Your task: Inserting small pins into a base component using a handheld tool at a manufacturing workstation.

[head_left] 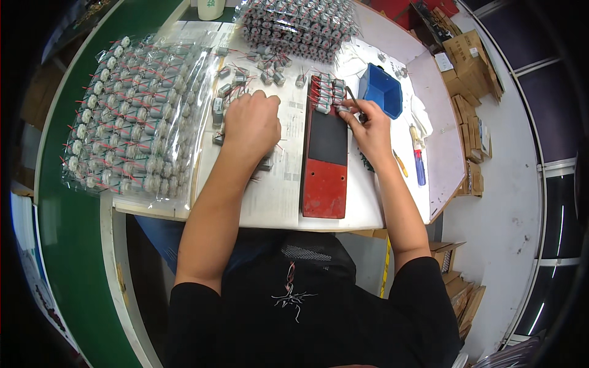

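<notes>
White worktable (279, 196) | left hand (250, 126) curled over loose small motors (270, 76) | right hand (368, 126) gripping thin tool (354, 101) at red jig (325, 178)

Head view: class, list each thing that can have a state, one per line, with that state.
Left hand: palm down on loose small motors.
Right hand: gripping a thin tool.
Red tray: motors only at far end.
Blue bin: open.
Bagged motors: wrapped in clear plastic.
</notes>
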{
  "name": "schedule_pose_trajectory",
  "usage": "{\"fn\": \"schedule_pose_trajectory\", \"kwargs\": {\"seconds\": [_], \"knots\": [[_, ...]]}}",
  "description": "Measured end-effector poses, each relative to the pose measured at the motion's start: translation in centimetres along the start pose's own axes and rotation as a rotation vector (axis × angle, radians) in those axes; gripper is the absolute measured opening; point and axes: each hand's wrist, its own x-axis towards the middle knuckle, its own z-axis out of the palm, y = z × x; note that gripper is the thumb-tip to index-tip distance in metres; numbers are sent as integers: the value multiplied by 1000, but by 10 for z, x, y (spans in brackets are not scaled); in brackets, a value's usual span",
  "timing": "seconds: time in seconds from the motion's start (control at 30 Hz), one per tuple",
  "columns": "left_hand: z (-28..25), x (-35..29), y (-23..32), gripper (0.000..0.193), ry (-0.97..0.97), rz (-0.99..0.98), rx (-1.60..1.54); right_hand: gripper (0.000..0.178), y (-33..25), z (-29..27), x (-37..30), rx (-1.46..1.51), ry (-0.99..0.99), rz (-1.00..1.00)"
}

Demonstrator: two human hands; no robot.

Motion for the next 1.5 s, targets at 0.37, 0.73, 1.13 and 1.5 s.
{"fn": "schedule_pose_trajectory", "kwargs": {"seconds": [0.37,0.73,1.13,1.5], "knots": [[2,-2,7,23,-43,122,-228,19,22,-20,-2,135,109,129],[-3,4,8,26,-37,68,-157,16,27,-14,-9,-175,-224,137],[-1,-2,37,27,-156,335,-652,17,35,-15,-14,42,-9,186],[14,1,35,27,-79,389,-606,15,2,-25,-19,640,-52,387]]}}
